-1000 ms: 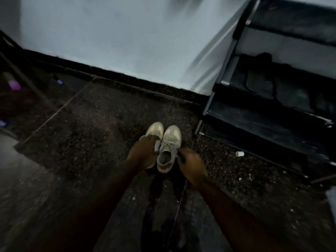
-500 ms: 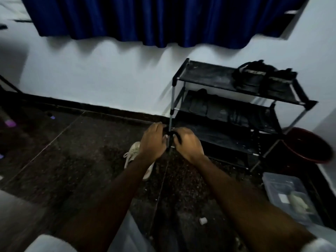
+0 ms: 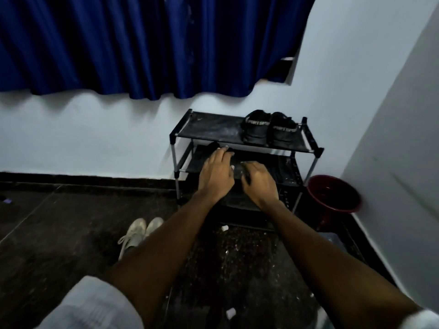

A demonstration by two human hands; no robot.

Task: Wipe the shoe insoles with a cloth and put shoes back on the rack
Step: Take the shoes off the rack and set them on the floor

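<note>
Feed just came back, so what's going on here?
A person reaches both hands toward the middle shelf of the black shoe rack. The left hand stretches over a dark item. The right hand curls beside it, its hold unclear. Black shoes sit on top. Pale sneakers stand on the floor.

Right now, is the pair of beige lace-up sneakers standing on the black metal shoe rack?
No, the beige lace-up sneakers stand on the dark speckled floor, beside the black shoe rack.

Left hand (image 3: 216, 178) and right hand (image 3: 259, 185) reach into the rack (image 3: 209, 132).
</note>
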